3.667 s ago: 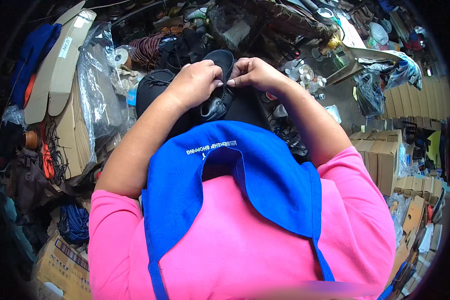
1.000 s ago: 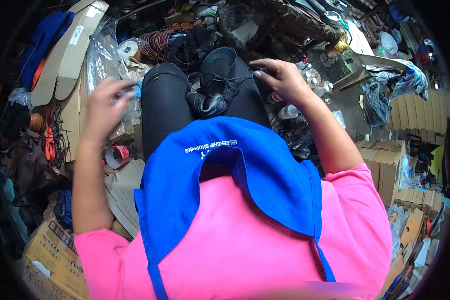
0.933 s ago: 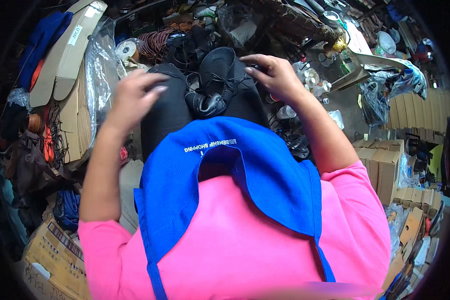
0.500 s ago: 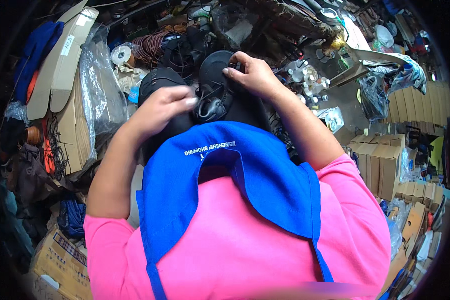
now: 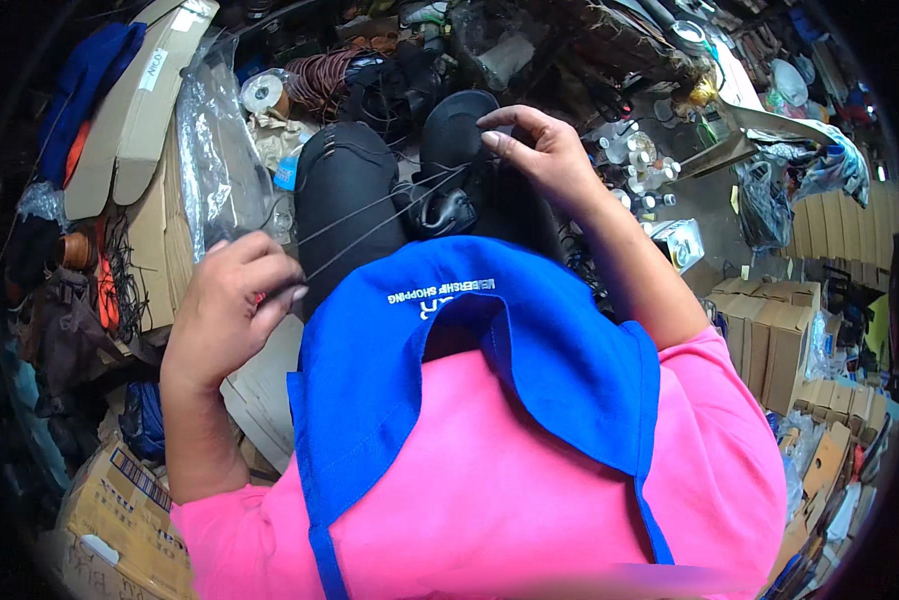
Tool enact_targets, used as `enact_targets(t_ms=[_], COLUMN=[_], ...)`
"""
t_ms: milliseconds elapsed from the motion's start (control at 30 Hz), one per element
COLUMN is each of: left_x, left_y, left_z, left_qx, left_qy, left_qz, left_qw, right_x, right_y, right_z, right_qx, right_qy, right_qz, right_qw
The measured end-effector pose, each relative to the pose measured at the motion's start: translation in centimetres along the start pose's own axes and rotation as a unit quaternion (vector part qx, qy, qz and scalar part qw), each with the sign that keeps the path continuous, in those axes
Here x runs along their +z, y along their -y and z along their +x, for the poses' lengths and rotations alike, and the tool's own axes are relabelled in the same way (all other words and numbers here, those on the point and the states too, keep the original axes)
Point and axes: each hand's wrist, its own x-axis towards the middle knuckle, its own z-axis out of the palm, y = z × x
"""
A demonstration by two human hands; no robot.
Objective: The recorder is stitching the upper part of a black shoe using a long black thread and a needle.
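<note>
Long axis pointing forward, the black shoe [image 5: 455,135] lies just left of the nearer, narrowly parted right hand [image 5: 548,152], while the left hand [image 5: 232,310] pinches dark thread [image 5: 360,244].

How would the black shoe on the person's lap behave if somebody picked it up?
The black shoe would probably drag the thin strands, which run between it and the left hand. Its glossy rounded part may feel slippery, judging by the shine.

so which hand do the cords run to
The left hand: dark cords stretch to it from the black shoe, while the right hand is at the shoe's edge.
</note>
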Motion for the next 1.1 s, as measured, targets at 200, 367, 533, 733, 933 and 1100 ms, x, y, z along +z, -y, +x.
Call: enact_targets(t_ms=[200, 367, 533, 733, 933, 1100], left_x=[0.0, -0.1, -0.5, -0.6, -0.5, -0.8], left_y=[-1.3, -1.6, -2.2, -2.7, -2.3, -2.7], left_z=[0.6, 0.9, 1.0, 2.0, 2.6, 4.1], left_qx=[0.027, 0.063, 0.096, 0.138, 0.115, 0.122], left_qy=[-0.071, -0.119, -0.133, -0.143, -0.164, -0.19], left_qz=[0.061, 0.099, 0.127, 0.152, 0.125, 0.107], left_qw=[0.995, 0.986, 0.978, 0.968, 0.972, 0.968], right_x=[2.2, 3.4, 3.9, 4.3, 1.5, 2.6], right_y=[3.6, 5.0, 7.1, 5.2, 6.0, 6.3], right_z=[0.6, 1.0, 0.5, 0.7, 1.9, 0.5], right_qx=[-0.191, -0.196, 0.009, -0.033, -0.017, -0.056], right_qy=[0.074, 0.108, 0.146, 0.134, 0.075, 0.179], right_qz=[-0.242, -0.276, -0.322, -0.187, -0.032, -0.222], right_qw=[0.948, 0.935, 0.935, 0.973, 0.996, 0.957])
